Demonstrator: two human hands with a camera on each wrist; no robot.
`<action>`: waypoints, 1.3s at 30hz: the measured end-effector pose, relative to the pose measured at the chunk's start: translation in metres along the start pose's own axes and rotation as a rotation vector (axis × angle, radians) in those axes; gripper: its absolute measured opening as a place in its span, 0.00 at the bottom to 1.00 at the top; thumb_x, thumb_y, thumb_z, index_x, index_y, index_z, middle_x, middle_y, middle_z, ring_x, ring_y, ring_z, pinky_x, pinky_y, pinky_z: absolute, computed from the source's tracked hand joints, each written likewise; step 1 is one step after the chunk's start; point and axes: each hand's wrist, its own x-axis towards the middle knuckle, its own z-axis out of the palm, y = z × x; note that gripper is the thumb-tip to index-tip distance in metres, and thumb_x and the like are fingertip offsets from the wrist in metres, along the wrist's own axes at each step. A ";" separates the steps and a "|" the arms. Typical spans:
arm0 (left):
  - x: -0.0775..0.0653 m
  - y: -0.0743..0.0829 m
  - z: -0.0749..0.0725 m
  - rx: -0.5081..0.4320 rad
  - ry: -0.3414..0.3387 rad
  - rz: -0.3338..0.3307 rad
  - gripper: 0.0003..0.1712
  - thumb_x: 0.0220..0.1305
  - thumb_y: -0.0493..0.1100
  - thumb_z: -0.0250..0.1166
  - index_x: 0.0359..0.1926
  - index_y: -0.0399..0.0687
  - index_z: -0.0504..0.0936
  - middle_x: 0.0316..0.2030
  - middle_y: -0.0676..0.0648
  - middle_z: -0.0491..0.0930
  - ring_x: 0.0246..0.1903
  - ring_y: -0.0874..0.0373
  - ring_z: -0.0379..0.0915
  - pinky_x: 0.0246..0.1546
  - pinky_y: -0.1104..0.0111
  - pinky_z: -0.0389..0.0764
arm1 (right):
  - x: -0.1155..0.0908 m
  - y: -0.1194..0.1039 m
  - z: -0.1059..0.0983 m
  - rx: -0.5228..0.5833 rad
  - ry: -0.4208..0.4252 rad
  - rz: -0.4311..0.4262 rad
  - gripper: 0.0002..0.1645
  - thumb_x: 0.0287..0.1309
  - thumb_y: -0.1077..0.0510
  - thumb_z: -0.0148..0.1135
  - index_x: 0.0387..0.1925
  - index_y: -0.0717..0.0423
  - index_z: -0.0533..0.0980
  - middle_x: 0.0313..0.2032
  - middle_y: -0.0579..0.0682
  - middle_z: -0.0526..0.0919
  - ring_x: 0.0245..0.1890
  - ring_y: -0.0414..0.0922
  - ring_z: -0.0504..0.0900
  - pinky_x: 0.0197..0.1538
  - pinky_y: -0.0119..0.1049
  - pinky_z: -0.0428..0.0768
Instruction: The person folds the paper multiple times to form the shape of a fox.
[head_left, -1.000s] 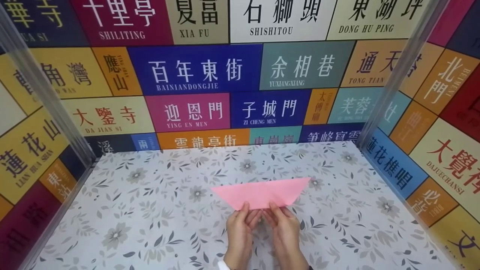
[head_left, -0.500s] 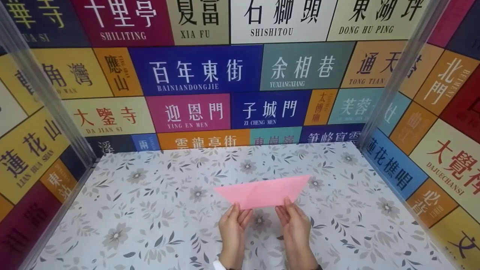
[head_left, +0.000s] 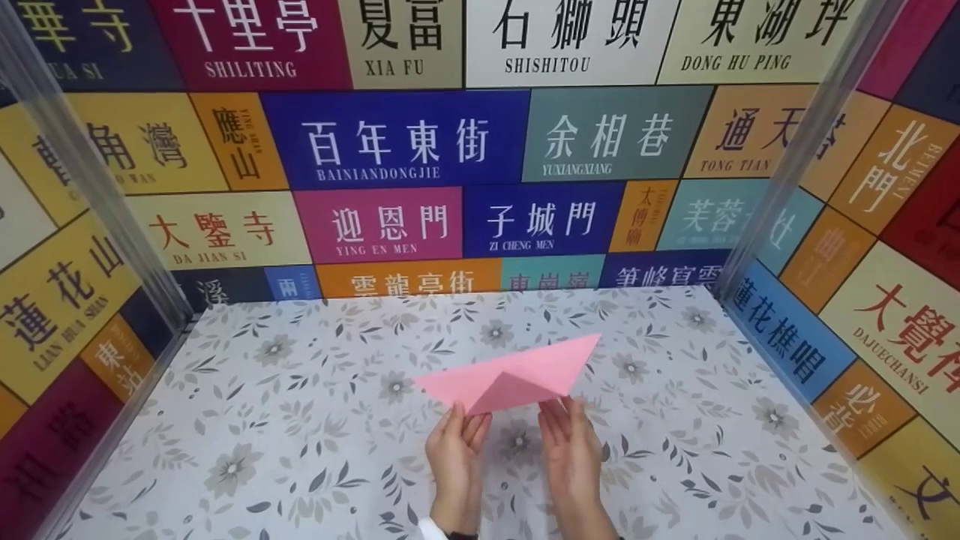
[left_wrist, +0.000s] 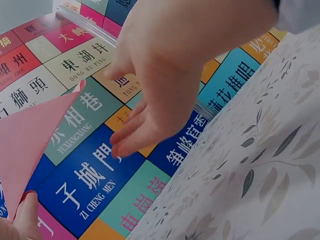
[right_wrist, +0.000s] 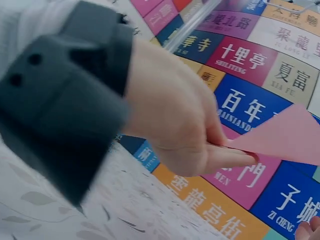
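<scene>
Folded pink paper (head_left: pixel 487 379), a long shape with pointed ends, is held up tilted in the head view, its right end higher. A darker triangular patch shows at its lower middle. My left hand (head_left: pixel 454 450) pinches its lower left part between thumb and fingers; the right wrist view shows this left hand (right_wrist: pixel 182 120) gripping a corner of the paper (right_wrist: pixel 287 137). Just below the lower right edge is my right hand (head_left: pixel 571 450). The left wrist view shows this right hand (left_wrist: pixel 160 95) with loosely extended fingers, apart from the paper (left_wrist: pixel 25 135).
A floral-patterned tabletop (head_left: pixel 300 420) lies beneath both hands. Colourful sign-covered panels (head_left: pixel 397 139) rise behind it and at both sides. Clear strips (head_left: pixel 787 150) run down the corners. On the left wrist sits a black device (right_wrist: pixel 60 95).
My hands first moved apart along the paper's lower edge. The right hand has since come off the paper, whose right end has tilted up and away, and the darker triangle has appeared.
</scene>
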 end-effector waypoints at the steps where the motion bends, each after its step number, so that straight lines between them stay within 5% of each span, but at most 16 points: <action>1: -0.001 -0.001 0.001 -0.004 0.001 0.003 0.26 0.63 0.41 0.54 0.54 0.22 0.63 0.36 0.37 0.80 0.36 0.54 0.80 0.42 0.65 0.77 | -0.002 0.004 0.003 -0.021 -0.023 0.005 0.42 0.57 0.49 0.56 0.62 0.70 0.51 0.59 0.68 0.62 0.59 0.54 0.65 0.57 0.36 0.68; 4: -0.003 -0.004 0.003 0.024 -0.016 0.008 0.26 0.63 0.40 0.54 0.53 0.20 0.64 0.34 0.37 0.80 0.34 0.54 0.80 0.41 0.64 0.77 | -0.010 0.006 0.019 -0.136 0.029 0.018 0.43 0.54 0.54 0.60 0.61 0.73 0.51 0.59 0.68 0.60 0.59 0.54 0.64 0.56 0.36 0.69; 9: -0.006 -0.011 0.006 0.101 -0.074 0.007 0.25 0.64 0.42 0.53 0.52 0.21 0.65 0.38 0.33 0.78 0.39 0.50 0.78 0.42 0.66 0.77 | 0.019 0.036 -0.017 -0.133 0.167 0.058 0.35 0.42 0.56 0.69 0.52 0.64 0.68 0.46 0.57 0.78 0.48 0.47 0.77 0.49 0.35 0.75; 12: -0.009 -0.018 0.007 0.116 -0.169 0.001 0.31 0.65 0.49 0.51 0.56 0.24 0.61 0.48 0.30 0.72 0.48 0.46 0.73 0.46 0.65 0.74 | 0.035 0.053 -0.037 -0.119 0.213 0.054 0.31 0.38 0.55 0.71 0.47 0.60 0.73 0.41 0.53 0.81 0.44 0.46 0.80 0.47 0.34 0.76; 17: -0.016 -0.032 0.012 0.230 -0.290 -0.006 0.31 0.63 0.48 0.53 0.54 0.22 0.63 0.50 0.30 0.71 0.51 0.46 0.70 0.49 0.64 0.72 | 0.031 0.053 -0.033 -0.079 0.159 0.002 0.22 0.44 0.60 0.67 0.43 0.65 0.75 0.38 0.56 0.81 0.40 0.47 0.81 0.44 0.35 0.78; 22: -0.014 -0.037 0.017 0.149 -0.244 -0.062 0.26 0.62 0.44 0.55 0.52 0.24 0.65 0.44 0.37 0.77 0.45 0.55 0.74 0.46 0.67 0.75 | 0.024 0.050 -0.022 -0.186 0.184 0.043 0.23 0.41 0.55 0.70 0.41 0.59 0.76 0.37 0.51 0.82 0.40 0.44 0.81 0.45 0.34 0.77; 29: -0.010 -0.028 0.014 -0.018 -0.294 -0.117 0.32 0.66 0.47 0.49 0.59 0.24 0.55 0.53 0.29 0.68 0.52 0.45 0.68 0.49 0.64 0.72 | -0.005 0.004 0.020 -0.154 0.224 0.076 0.22 0.51 0.60 0.62 0.45 0.72 0.71 0.28 0.54 0.83 0.33 0.44 0.83 0.42 0.34 0.78; 33: -0.008 -0.020 0.010 -0.068 -0.293 -0.127 0.31 0.67 0.47 0.47 0.60 0.26 0.55 0.53 0.30 0.68 0.51 0.45 0.69 0.49 0.63 0.72 | -0.007 -0.013 0.021 -0.117 0.195 0.102 0.20 0.55 0.61 0.57 0.47 0.70 0.69 0.29 0.52 0.82 0.34 0.42 0.83 0.44 0.32 0.77; 39: 0.001 -0.005 -0.001 -0.116 -0.185 -0.047 0.28 0.68 0.45 0.45 0.61 0.28 0.54 0.54 0.29 0.66 0.52 0.45 0.68 0.48 0.65 0.74 | 0.000 -0.032 0.006 -0.010 0.195 0.062 0.16 0.57 0.60 0.55 0.46 0.65 0.72 0.33 0.53 0.83 0.42 0.46 0.80 0.49 0.34 0.75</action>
